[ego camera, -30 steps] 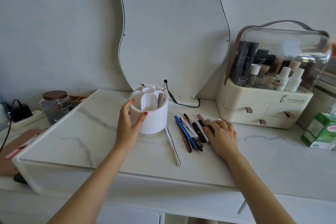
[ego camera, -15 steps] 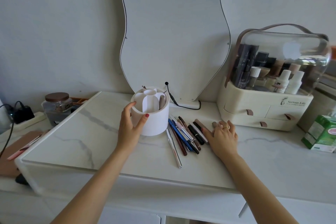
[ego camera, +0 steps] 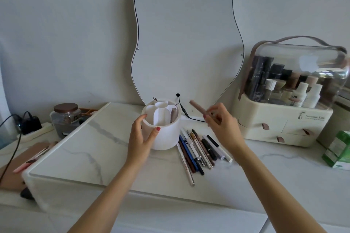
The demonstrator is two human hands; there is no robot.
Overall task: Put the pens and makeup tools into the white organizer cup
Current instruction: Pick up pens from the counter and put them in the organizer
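Note:
The white organizer cup (ego camera: 166, 136) stands on the marble top, split into compartments, with a brown stick upright in its right one. My left hand (ego camera: 141, 138) grips the cup's left side. My right hand (ego camera: 222, 125) is raised to the right of the cup and pinches a brown makeup pencil (ego camera: 198, 107), whose tip points up and left toward the cup. A row of pens and makeup pencils (ego camera: 198, 149) lies on the top just right of the cup, below my right hand. One thin white pen (ego camera: 186, 166) lies apart at the row's left.
A wavy mirror (ego camera: 185, 39) leans on the wall behind the cup, with a black cable (ego camera: 182, 108) at its foot. A cream cosmetics case (ego camera: 289, 104) with bottles stands at right, a green box (ego camera: 339, 151) beside it. A glass jar (ego camera: 65, 117) and charger sit at left.
My right hand has lifted off the row of pens with the brown pencil and moved up toward the cup. My left hand stays on the cup.

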